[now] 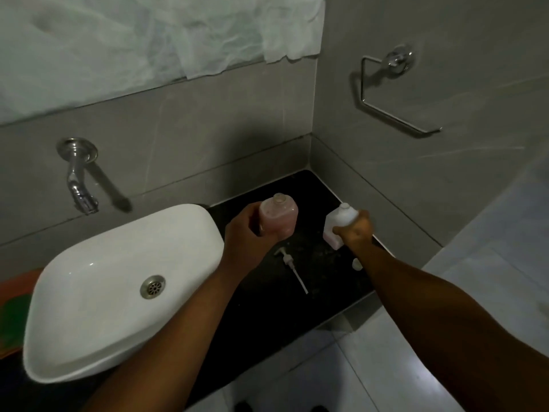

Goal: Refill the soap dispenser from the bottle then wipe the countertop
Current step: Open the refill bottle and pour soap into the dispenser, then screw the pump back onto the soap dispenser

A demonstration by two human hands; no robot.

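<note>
My left hand [248,233] grips a clear soap dispenser [280,217] holding pink soap, its neck open with no pump on it. A white refill bottle [338,226] stands upright to its right, uncapped, with my right hand [355,231] wrapped around it. Both are over the dark countertop [323,281]. On the counter in front of the dispenser lies the white pump head [289,263] with its long tube. A small white cap [357,264] sits by my right forearm.
A white basin [98,295] stands left of the hands, under a wall tap [77,179]. A chrome towel ring [395,93] hangs on the right wall. Orange and green items [12,310] sit at the far left. Pale floor tiles [386,358] lie below the counter edge.
</note>
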